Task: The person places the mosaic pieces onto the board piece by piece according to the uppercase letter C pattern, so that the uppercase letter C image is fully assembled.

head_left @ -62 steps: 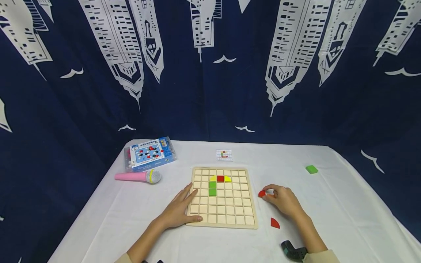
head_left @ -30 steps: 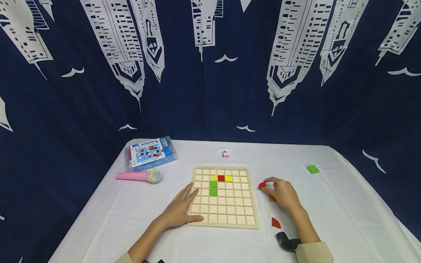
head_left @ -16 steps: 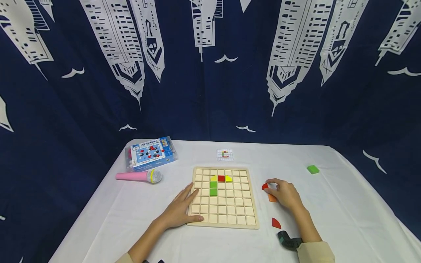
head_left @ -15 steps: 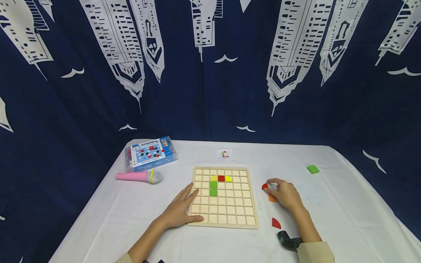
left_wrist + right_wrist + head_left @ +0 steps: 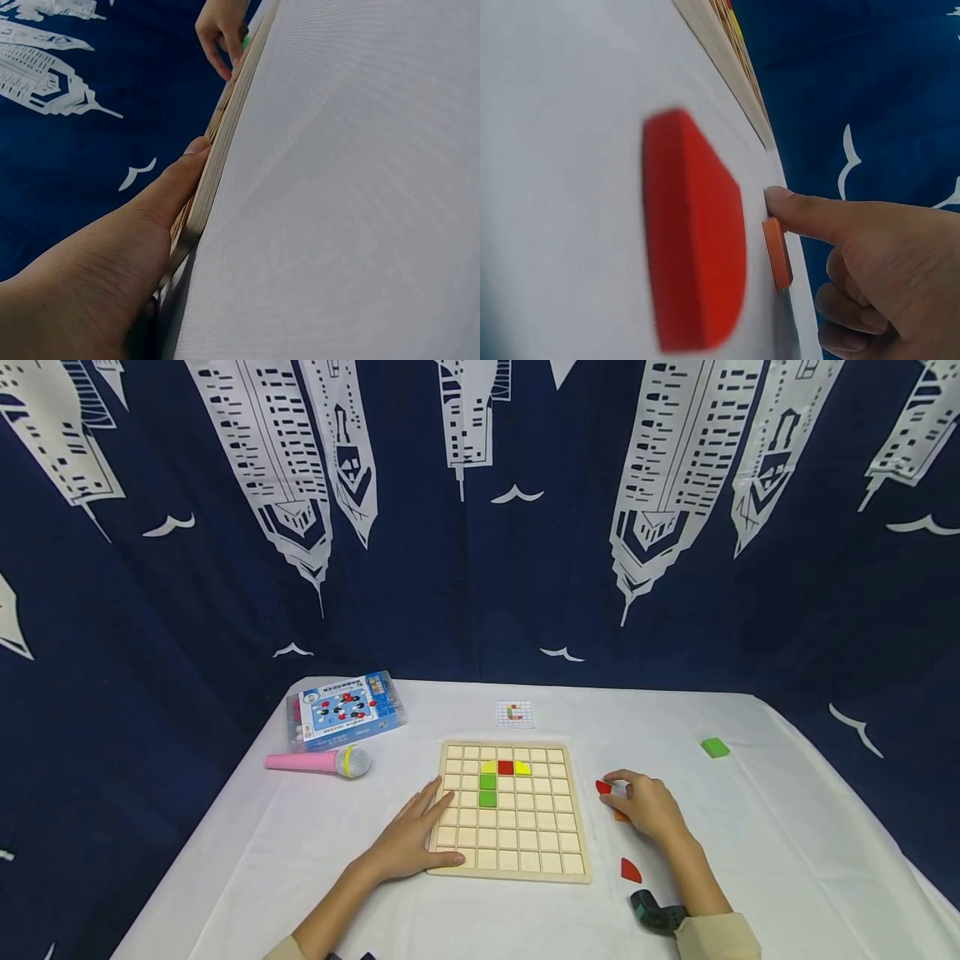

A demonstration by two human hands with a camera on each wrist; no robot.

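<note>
In the head view, my left hand (image 5: 405, 842) rests with spread fingers on the left edge of a wooden grid board (image 5: 517, 875). The left wrist view shows its thumb (image 5: 176, 180) lying along the board's edge. Two green squares (image 5: 487, 790), a red square (image 5: 506, 767) and two yellow curved tiles (image 5: 522, 768) sit in the grid. Right of the board, my right hand (image 5: 651, 806) pinches a red quarter-circle tile (image 5: 603, 787) between thumb and index finger. An orange tile (image 5: 778, 253) lies partly under that hand. Nearer me lies another red quarter-circle tile (image 5: 631, 870).
A small pattern card (image 5: 514, 714) lies behind the board. A blue boxed set (image 5: 347, 710) and a pink toy microphone (image 5: 315, 762) are at the left. A green tile (image 5: 715, 747) lies far right. A black device (image 5: 656, 912) is beside the right wrist.
The red quarter-circle tile has turned between my right fingers and shifted slightly. The orange tile, hidden at first, came into view under the right hand. My left hand stays on the board.
</note>
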